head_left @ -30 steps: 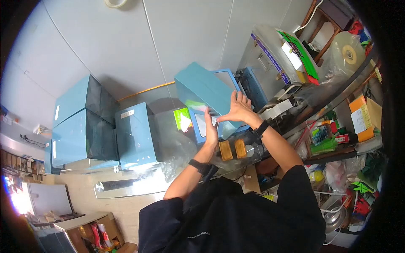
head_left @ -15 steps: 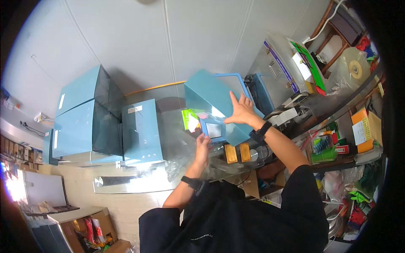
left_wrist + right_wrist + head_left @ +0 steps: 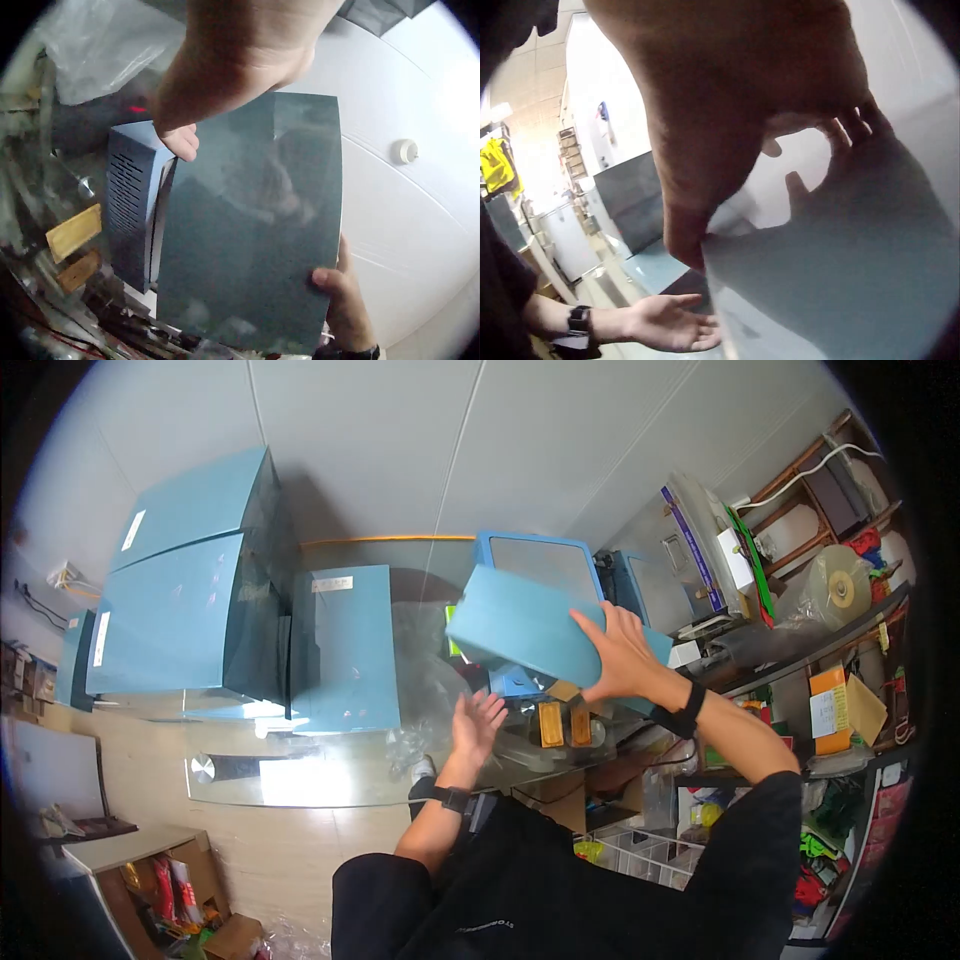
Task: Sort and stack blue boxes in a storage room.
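Note:
A blue-grey box is held tilted above the glass table, gripped across its width by the right hand. In the left wrist view the right hand lays its thumb on the box's dark face; in the right wrist view the hand spans the pale box. The left hand is palm up with fingers spread, below the box and apart from it. Partly hidden under the box is a blue slotted device, near the left hand's fingers in the left wrist view.
Large blue boxes are stacked at the left, with another upright box beside them. Behind the held box stands a blue-framed panel. Two wooden blocks lie near the table's front; a silver case is at the right.
The right hand has turned the blue box flatter and moved it right. The left hand has come away from the box and device and turned palm up. The head view has shifted.

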Demonstrator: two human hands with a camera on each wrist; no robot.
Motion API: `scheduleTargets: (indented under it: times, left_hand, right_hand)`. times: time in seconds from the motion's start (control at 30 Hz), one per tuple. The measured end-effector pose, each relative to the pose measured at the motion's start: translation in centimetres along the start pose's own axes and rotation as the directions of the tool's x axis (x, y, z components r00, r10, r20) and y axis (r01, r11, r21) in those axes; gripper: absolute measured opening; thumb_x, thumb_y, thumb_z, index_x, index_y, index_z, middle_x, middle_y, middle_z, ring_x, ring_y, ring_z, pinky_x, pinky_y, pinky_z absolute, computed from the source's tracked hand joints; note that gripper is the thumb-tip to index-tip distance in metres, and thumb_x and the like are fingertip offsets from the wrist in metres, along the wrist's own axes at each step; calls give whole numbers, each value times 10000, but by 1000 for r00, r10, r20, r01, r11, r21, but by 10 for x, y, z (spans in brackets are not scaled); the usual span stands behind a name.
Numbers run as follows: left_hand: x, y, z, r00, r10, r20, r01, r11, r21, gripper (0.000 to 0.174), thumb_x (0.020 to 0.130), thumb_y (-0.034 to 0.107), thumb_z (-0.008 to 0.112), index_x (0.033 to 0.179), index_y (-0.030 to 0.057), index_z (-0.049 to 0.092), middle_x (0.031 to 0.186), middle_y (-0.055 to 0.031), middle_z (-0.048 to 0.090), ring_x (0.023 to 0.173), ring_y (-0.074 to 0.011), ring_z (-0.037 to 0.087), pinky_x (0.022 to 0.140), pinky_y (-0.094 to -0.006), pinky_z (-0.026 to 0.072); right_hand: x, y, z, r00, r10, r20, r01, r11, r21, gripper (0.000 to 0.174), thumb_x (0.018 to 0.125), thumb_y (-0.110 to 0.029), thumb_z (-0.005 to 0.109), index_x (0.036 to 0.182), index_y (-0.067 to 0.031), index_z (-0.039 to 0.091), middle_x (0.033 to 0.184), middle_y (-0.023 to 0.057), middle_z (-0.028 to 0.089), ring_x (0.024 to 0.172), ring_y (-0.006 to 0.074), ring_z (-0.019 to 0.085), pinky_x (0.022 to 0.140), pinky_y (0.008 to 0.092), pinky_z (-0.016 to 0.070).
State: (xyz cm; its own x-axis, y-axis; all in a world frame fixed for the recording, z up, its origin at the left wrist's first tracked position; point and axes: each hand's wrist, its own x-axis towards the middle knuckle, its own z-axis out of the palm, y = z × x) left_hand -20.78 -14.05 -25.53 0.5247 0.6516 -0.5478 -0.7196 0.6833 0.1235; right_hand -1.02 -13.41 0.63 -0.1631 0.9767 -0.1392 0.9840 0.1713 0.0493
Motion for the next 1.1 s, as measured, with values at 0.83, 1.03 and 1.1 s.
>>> scheduleTargets:
  times: [0.83,1.03,1.1]
  left_hand:
    - [-425,-25,-128,913,381,146,-349,915,-203,751,873,668,451,1348,87,459,1242,-101,576,1108,-259,584,917,-416,506]
    - [-529,23,-173,762,642,83,-605,752,-261,734,831,569,604,1320,39,469,1207,-135,593,1070,-267,616,893,-389,529]
    - [-570,44,-195,671,740,47,-714,662,-227,725,820,535,629,1306,19,473,1196,-139,597,1054,-264,623,897,-382,528]
  right_hand:
    - [-197,-192,-100,124,-992,-11,886,116,-450,544,859,-241,578,1351,-333,366,1410,84,395,1265,287,394,1111,411,271]
    - [-165,-317,-110,-193,-979,-59,786,-118,-607,544,857,-217,604,1327,-344,363,1356,55,438,1221,256,431,1089,400,287]
    - [-148,-373,-109,-290,-955,-65,743,-182,-644,580,855,-241,616,1343,-385,338,1354,47,416,1237,251,407,1094,418,277]
